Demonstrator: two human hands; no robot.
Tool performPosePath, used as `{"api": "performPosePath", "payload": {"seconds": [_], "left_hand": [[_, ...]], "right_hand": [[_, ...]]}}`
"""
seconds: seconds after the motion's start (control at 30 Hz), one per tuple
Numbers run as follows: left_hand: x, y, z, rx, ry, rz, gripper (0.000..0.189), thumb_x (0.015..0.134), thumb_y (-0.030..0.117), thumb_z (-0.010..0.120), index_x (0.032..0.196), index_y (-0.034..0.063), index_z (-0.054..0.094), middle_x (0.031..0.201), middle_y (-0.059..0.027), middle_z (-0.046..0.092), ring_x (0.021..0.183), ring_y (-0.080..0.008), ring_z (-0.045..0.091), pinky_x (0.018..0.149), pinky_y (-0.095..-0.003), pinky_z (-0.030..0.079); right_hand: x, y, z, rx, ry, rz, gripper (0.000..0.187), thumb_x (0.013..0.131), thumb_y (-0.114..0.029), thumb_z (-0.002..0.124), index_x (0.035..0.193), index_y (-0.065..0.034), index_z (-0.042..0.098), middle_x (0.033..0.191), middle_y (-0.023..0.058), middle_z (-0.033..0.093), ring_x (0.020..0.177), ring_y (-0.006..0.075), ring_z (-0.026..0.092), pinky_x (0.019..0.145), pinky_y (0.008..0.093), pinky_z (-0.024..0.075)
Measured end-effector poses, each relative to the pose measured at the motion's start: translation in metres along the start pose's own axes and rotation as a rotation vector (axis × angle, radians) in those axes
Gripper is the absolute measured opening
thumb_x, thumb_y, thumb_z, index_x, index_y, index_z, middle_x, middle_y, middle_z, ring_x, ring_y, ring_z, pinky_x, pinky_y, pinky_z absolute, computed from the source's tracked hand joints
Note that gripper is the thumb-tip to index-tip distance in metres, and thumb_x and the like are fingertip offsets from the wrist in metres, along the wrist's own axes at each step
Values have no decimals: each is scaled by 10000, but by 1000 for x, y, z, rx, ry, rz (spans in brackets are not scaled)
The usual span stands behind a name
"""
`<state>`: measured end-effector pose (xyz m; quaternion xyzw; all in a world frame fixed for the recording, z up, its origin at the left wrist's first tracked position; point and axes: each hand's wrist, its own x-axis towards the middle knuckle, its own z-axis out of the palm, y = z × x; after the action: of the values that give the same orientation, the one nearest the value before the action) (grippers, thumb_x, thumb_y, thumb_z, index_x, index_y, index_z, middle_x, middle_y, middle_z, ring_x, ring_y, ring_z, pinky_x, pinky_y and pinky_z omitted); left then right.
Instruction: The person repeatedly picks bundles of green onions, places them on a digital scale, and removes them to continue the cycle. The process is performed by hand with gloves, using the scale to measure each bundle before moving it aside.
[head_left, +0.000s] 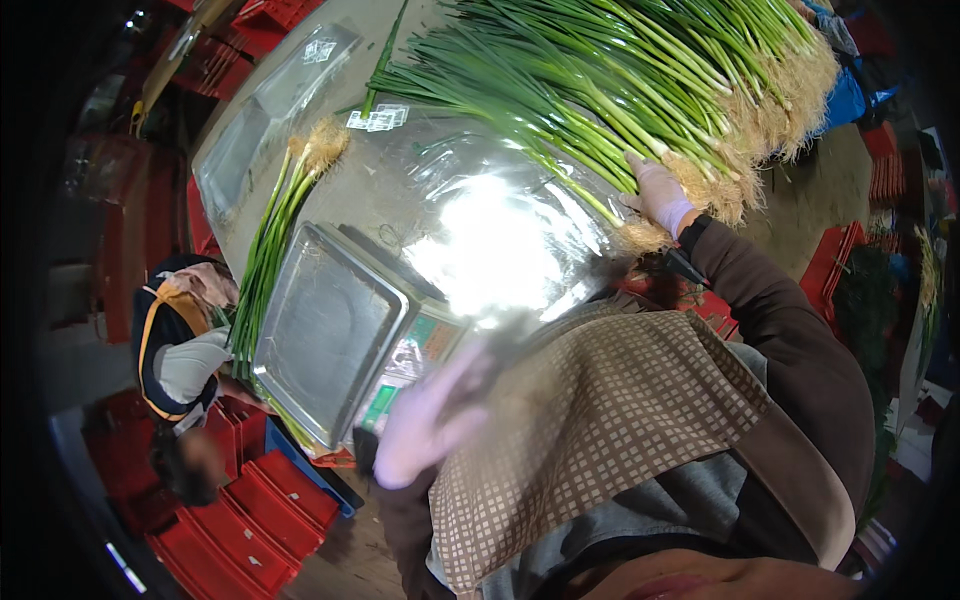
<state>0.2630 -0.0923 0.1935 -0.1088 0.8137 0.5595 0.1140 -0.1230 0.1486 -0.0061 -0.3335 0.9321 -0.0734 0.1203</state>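
My right hand, in a pale glove with a black band at the wrist, grips green onion stems just above their pale, stringy roots. They belong to a large heap of green onions with roots toward the right. My left hand, gloved and blurred by motion, is beside the display side of a weighing scale, in front of my checked apron. Its fingers look apart, and no held thing can be made out. The metal scale pan carries only a few bits of debris. Clear plastic film glares between the hands.
A smaller bunch of green onions lies left of the scale. White printed labels and a clear plastic-covered tray are farther back on the table. Another person is at the left, near stacked red crates.
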Motion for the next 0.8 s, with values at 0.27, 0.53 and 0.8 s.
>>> {"api": "performPosePath", "payload": {"seconds": [0.27, 0.53, 0.8], "left_hand": [[233, -52, 120, -946, -141, -163, 752, 963, 259, 660, 1545, -27, 279, 1443, -216, 513, 1308, -314, 515, 1102, -389, 432], [334, -81, 199, -1244, 360, -287, 260, 936, 126, 616, 1154, 0, 555, 1084, -117, 640, 979, -220, 625, 908, -363, 514], [332, -38, 180, -994, 328, -434, 304, 977, 296, 591, 1096, 18, 617, 1004, -108, 600, 976, -186, 544, 893, -375, 437]], "right_hand": [[24, 14, -14, 377, -320, 58, 823, 823, -233, 792, 1447, 115, 385, 1239, 341, 623, 1142, 379, 644, 962, 383, 505], [14, 29, -12, 79, -50, -192, 718, 834, -318, 782, 1396, 49, 528, 1322, 275, 594, 1208, 388, 583, 1064, 407, 462], [26, 37, 1, 1108, -514, 89, 551, 882, -243, 789, 1327, -20, 554, 1196, 66, 656, 1107, 186, 609, 987, 340, 471]]}}
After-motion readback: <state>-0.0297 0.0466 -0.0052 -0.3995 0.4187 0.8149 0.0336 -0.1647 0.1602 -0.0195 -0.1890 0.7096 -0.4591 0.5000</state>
